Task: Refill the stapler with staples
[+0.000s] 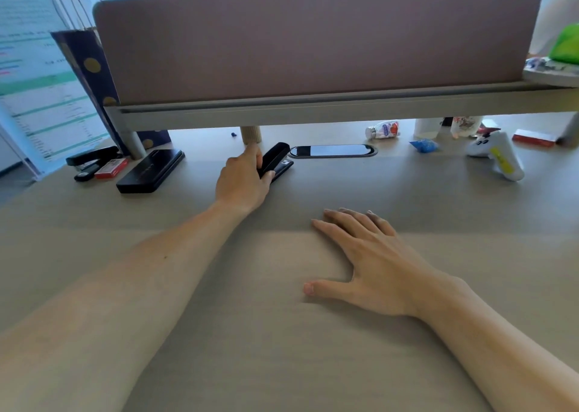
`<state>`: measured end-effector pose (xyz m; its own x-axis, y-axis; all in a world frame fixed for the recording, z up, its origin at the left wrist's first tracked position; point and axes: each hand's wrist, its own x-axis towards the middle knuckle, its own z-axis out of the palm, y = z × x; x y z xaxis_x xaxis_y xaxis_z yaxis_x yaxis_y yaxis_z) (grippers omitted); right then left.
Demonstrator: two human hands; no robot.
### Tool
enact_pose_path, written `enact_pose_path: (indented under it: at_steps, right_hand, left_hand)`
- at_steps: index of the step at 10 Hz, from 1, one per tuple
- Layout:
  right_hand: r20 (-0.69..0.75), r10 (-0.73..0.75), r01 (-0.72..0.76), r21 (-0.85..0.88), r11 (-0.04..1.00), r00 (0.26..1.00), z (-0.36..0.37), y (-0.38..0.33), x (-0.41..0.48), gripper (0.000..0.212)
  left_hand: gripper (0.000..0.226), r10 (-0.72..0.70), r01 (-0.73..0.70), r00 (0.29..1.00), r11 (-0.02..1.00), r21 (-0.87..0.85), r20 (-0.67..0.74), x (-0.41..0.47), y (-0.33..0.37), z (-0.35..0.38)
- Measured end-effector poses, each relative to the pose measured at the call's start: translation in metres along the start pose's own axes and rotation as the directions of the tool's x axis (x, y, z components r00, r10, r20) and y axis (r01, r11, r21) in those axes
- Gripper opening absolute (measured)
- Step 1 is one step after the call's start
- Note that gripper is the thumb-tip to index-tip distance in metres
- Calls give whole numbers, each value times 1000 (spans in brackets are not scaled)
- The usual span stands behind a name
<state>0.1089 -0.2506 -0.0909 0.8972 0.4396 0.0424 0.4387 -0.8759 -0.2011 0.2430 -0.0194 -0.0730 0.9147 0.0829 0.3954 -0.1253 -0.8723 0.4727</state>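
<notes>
My left hand is stretched far forward over the surface, fingers curled round the near end of a black stapler; its top arm looks lifted and tilted up away from the base, thumb on the right side and fingertips over the left; the stapler sits well out from me, just in front of the dark oval cable slot and near the pale ribbed leg under the raised shelf; my right hand lies flat, palm down, fingers spread loosely and thumb out to the side, gripping nothing, much nearer to me than the left; off to the far left I see a second black stapler, a small red box touching it, and a flat black case just beside that; I cannot tell what the box contains; on the far right stand a white gun-shaped tool, a blue wrapper and a little bottle on its side; a pink partition rises behind the shelf
</notes>
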Motion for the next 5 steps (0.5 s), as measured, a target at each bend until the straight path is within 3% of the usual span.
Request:
enact_pose_path:
  at_steps: [4,5]
  right_hand:
    - [5,2,-2,-4,1000,1000,-1,-1,0,116]
    - [24,-6,6,-25,1000,1000,-5,-3,-1,115]
  left_hand:
    - [36,-50,49,997,999,22,53,16,9,8]
    - [44,-15,15,1000,1000,-13,-3,15,7,-3]
